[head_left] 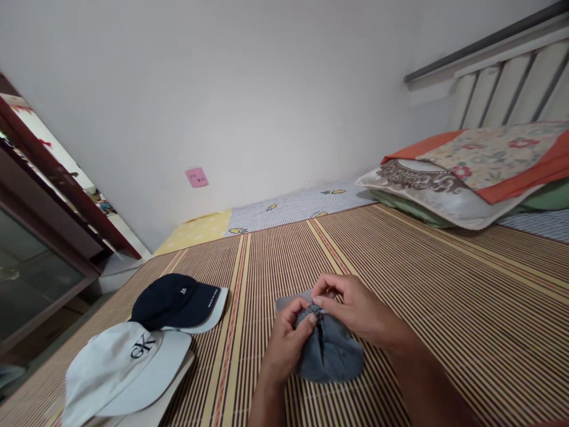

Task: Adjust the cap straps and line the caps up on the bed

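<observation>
blue-grey cap (331, 353), well inside the left edge of the mat (400, 267): left hand (287, 341) and right hand (360, 308), both nearly closed, are pinching it.

L hand (288, 335) & R hand (358, 305) bare, forearms (422, 370) bare too.

A white wall (267, 89) is filling the upper middle, a radiator (509, 89) is standing upper right, a door (62, 182) is slanting across the left.
</observation>
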### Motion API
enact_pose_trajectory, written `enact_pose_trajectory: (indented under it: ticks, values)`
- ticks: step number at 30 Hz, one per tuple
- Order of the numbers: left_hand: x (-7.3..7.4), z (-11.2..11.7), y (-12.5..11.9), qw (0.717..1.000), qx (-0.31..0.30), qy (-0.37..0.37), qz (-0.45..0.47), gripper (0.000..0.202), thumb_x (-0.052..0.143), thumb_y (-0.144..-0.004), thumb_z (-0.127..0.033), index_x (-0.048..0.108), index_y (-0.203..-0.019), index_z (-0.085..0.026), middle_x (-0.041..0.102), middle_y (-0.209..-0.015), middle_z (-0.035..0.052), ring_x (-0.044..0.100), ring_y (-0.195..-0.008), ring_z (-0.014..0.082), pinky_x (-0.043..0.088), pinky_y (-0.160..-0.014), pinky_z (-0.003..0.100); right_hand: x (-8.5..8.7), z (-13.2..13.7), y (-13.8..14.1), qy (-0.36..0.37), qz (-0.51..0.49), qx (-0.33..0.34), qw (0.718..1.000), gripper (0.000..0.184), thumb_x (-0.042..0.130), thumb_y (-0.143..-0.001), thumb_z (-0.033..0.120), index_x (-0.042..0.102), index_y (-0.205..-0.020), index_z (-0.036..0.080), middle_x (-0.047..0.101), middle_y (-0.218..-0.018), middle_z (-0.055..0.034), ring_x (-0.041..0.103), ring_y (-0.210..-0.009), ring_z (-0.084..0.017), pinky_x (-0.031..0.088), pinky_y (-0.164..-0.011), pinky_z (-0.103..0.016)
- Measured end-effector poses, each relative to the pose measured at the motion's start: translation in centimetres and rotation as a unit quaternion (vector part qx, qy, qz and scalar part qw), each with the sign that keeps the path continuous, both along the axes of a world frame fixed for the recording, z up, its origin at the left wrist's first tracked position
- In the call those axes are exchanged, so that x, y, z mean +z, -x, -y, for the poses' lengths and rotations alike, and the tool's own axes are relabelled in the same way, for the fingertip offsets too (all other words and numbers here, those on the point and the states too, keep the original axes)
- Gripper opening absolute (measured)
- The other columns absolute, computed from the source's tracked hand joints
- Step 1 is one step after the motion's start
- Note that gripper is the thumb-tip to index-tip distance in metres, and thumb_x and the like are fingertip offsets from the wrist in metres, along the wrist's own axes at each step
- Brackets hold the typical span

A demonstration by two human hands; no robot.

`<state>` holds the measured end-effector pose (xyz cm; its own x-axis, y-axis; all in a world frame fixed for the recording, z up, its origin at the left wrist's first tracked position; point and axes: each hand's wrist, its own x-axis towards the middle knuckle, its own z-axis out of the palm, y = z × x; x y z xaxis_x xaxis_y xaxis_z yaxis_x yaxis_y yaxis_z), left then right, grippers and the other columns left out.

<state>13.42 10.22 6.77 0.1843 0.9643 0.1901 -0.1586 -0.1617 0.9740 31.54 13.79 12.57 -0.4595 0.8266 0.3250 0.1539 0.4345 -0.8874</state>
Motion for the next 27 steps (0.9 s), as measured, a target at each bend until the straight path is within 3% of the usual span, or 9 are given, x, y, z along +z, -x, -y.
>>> enact_pose_trajectory:
  ticks: [8, 15, 21, 27]
  values:
    - [-0.09, -0.06, -0.45, 0.997, 0.014, -0.041, -0.062, 0.026, 0.068, -0.097, -0.043, 0.060, -0.087, -0.020, 0.049, -0.081, -0.0023, 0.044, -0.078, 0.0168, 0.037, -0.074, 0.028, -0.30, -0.13, -0.03, -0.027, 0.046, -0.015, 0.998, 0.010, 0.061, -0.088, 0.019, 0.066, -0.080, 0.022, 0.068, -0.080, -0.0007, 0.059, -0.075, -0.017, 0.040, -0.068, -0.031]
    - [0.02, -0.07, -0.24, 0.997, 0.012, -0.041, -0.066, 0.028, 0.066, -0.098, -0.044, 0.060, -0.089, -0.019, 0.049, -0.082, -0.0019, 0.045, -0.079, 0.0172, 0.037, -0.073, 0.028, -0.29, -0.20, -0.25, -0.021, 0.043, 0.009, 0.999, 0.011, 0.061, -0.088, 0.020, 0.066, -0.078, 0.022, 0.067, -0.077, 0.0002, 0.058, -0.072, -0.017, 0.040, -0.065, -0.030]
    - [0.06, -0.07, -0.42, 0.996, -0.003, -0.056, -0.067, 0.026, 0.065, -0.099, -0.044, 0.060, -0.092, -0.020, 0.049, -0.085, -0.0011, 0.044, -0.082, 0.0180, 0.037, -0.077, 0.029, -0.23, -0.20, 0.07, -0.041, 0.019, -0.030, 0.999, 0.012, 0.059, -0.089, 0.018, 0.069, -0.085, 0.022, 0.071, -0.084, -0.0013, 0.064, -0.079, -0.018, 0.045, -0.071, -0.032]
    - [0.10, -0.02, -0.54, 0.996, 0.006, -0.056, -0.069, 0.028, 0.065, -0.098, -0.044, 0.056, -0.087, -0.020, 0.048, -0.082, -0.0016, 0.044, -0.080, 0.0179, 0.037, -0.075, 0.029, -0.08, -0.12, 0.10, -0.024, 0.044, -0.021, 0.999, 0.009, 0.062, -0.083, 0.014, 0.068, -0.082, 0.022, 0.068, -0.078, 0.0006, 0.058, -0.071, -0.016, 0.041, -0.065, -0.030]
